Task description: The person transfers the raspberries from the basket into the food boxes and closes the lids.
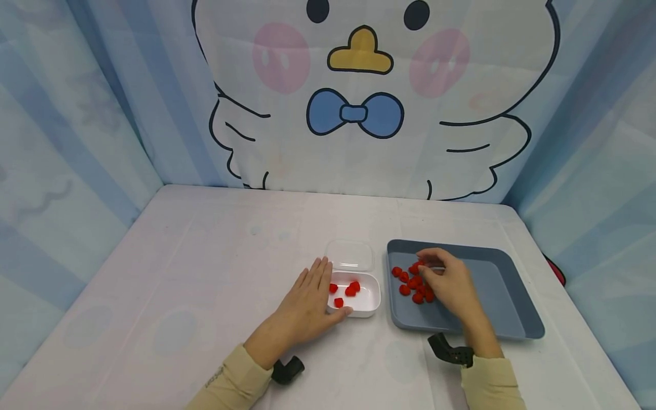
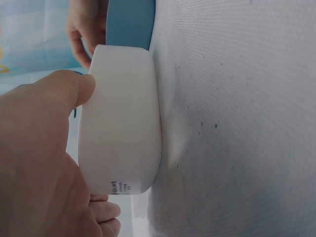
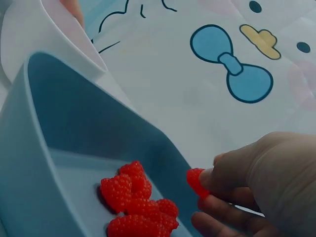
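Observation:
A small white container (image 1: 366,302) holds three red raspberries (image 1: 351,289) at mid-table. My left hand (image 1: 312,302) rests against its left side, fingers straight and thumb (image 2: 59,94) pressed to the near wall (image 2: 121,123). To the right, a grey-blue tray (image 1: 492,285) carries a cluster of raspberries (image 1: 412,282) at its left end. My right hand (image 1: 448,282) is over that cluster and pinches one raspberry (image 3: 196,181) between thumb and fingertips, just above the others (image 3: 136,205).
A clear lid (image 1: 350,254) lies just behind the white container. A cartoon-bird cloth forms the back wall, and blue curtains close both sides. Something red (image 1: 557,272) shows beyond the table's right edge. The tray's right half is bare.

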Tool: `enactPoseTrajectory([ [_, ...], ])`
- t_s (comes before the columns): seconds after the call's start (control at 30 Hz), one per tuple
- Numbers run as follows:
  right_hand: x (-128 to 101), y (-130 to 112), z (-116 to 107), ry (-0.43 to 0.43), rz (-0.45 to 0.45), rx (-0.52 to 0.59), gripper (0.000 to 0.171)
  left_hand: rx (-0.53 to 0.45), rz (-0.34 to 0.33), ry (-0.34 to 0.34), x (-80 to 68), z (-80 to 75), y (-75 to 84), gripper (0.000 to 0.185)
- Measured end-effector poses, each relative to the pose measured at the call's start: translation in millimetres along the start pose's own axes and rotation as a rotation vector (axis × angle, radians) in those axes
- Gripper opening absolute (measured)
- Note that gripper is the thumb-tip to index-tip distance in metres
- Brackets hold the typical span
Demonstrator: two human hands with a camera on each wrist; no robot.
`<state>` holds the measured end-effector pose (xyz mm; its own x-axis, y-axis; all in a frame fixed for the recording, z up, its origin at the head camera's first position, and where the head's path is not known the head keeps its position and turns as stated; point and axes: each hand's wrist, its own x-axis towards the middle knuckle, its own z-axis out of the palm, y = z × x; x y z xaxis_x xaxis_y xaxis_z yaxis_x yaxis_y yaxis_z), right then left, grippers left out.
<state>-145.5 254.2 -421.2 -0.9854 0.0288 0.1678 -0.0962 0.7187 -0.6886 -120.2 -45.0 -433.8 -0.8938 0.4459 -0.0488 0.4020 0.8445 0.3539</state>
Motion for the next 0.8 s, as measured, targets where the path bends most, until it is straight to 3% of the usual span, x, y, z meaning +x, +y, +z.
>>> enactPoseTrajectory([
  [0.8, -3, -29, 9, -0.030, -0.087, 0.098, 0.026, 0.008, 0.006, 0.003, -0.5, 0.0, -0.9, 0.097],
])
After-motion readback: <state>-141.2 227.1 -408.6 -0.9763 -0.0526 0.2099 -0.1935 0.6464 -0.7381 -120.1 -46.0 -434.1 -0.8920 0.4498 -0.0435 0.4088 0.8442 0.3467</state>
